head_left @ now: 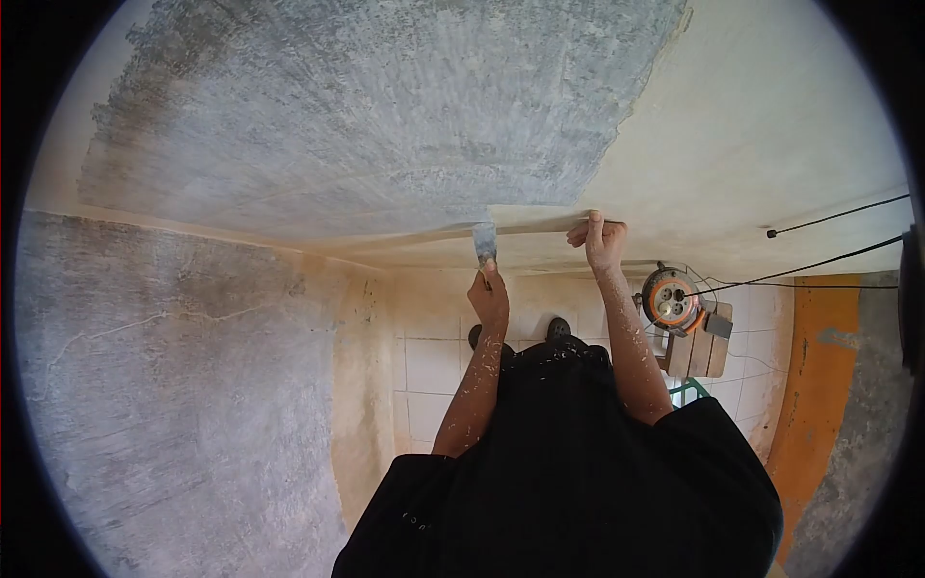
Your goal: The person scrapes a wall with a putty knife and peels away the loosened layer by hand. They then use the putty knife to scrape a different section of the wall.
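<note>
My left hand (pixel 489 294) is closed around the handle of a metal scraper (pixel 485 237), whose blade is set against the cream band of wall below the grey patch. Just to its right, my right hand (pixel 604 243) grips the end of a long thin pale strip (pixel 535 227) that runs along that wall, one finger hooked over its top edge. Both forearms are flecked with pale dust and chips. My black shirt fills the lower middle, and my two dark shoes (pixel 559 328) show beyond it.
Bare grey scraped plaster (pixel 366 106) covers the wall ahead and the left wall (pixel 173 385). White tiles (pixel 434 366) lie around my feet. An orange cable reel (pixel 672 301) sits on a wooden box (pixel 701 353) at right, with black cables (pixel 829 262) and an orange frame (pixel 817 385).
</note>
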Action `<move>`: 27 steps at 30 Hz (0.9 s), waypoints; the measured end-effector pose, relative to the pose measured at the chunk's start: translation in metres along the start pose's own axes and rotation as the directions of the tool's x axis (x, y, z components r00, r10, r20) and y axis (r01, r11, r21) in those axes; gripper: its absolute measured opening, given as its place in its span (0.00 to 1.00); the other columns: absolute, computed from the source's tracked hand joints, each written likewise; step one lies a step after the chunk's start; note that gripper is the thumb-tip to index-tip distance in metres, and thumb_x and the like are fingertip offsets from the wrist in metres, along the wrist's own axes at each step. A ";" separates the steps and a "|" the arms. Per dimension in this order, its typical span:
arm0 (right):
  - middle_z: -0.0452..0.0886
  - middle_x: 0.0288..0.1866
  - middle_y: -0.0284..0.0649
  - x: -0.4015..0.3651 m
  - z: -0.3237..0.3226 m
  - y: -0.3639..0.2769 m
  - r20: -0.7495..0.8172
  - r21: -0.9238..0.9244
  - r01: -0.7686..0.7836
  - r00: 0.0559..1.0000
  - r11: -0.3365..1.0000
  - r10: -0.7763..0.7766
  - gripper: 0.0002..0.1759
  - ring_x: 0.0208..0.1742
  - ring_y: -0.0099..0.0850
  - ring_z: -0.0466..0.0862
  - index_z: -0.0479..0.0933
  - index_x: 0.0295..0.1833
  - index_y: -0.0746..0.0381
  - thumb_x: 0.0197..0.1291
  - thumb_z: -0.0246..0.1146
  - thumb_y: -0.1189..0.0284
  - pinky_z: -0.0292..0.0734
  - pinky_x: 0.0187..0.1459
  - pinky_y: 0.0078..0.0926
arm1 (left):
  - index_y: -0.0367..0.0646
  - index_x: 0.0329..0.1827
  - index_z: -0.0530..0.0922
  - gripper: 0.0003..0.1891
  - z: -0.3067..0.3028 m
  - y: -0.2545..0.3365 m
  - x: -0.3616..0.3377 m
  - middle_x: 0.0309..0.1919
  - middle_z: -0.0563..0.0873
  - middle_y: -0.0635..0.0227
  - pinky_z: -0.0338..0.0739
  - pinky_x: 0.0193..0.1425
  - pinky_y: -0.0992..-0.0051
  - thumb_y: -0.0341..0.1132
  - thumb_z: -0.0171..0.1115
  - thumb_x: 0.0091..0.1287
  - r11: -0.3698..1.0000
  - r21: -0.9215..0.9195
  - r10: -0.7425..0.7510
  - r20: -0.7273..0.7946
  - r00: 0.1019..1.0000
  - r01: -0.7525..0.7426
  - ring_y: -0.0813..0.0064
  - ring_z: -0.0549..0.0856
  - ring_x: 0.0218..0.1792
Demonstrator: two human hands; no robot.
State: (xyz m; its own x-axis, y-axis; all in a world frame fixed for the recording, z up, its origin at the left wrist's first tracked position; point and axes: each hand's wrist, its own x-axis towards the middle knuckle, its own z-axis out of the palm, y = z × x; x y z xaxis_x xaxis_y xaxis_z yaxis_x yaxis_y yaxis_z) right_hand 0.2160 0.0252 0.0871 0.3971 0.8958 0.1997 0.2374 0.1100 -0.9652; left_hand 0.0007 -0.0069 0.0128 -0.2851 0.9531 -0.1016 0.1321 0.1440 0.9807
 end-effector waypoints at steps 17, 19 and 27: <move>0.81 0.15 0.43 0.000 0.000 -0.004 -0.006 -0.053 0.003 1.000 0.999 -0.003 0.43 0.16 0.28 0.82 0.80 0.17 0.71 0.79 0.45 0.51 0.80 0.23 0.24 | 0.33 0.33 0.79 0.25 -0.023 0.002 0.014 0.16 0.72 0.66 0.66 0.26 0.69 0.50 0.57 0.76 0.979 0.152 0.136 0.002 0.991 -0.135 0.77 0.71 0.21; 0.81 0.15 0.43 0.001 0.002 -0.003 -0.002 -0.036 0.011 1.000 0.999 -0.011 0.42 0.16 0.29 0.82 0.81 0.18 0.71 0.79 0.45 0.52 0.81 0.23 0.25 | 0.33 0.34 0.80 0.24 -0.039 -0.002 0.021 0.17 0.73 0.67 0.66 0.27 0.71 0.50 0.57 0.76 0.967 0.176 0.172 0.071 0.983 -0.182 0.78 0.71 0.21; 0.83 0.18 0.45 -0.002 -0.002 -0.009 0.041 0.011 -0.062 0.997 0.998 0.061 0.41 0.19 0.30 0.84 0.82 0.20 0.73 0.79 0.45 0.53 0.82 0.25 0.26 | 0.39 0.45 0.81 0.23 -0.113 0.069 0.045 0.24 0.74 0.78 0.67 0.27 0.79 0.52 0.49 0.79 0.972 0.194 -0.220 0.530 0.819 0.135 0.86 0.71 0.24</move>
State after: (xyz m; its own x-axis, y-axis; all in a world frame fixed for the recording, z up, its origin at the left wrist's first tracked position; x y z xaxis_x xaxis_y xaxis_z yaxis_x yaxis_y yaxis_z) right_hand 0.2148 0.0217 0.0952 0.3740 0.9178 0.1331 0.2024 0.0593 -0.9775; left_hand -0.1104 0.0154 0.0953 0.2401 0.8902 -0.3871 0.2741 0.3204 0.9068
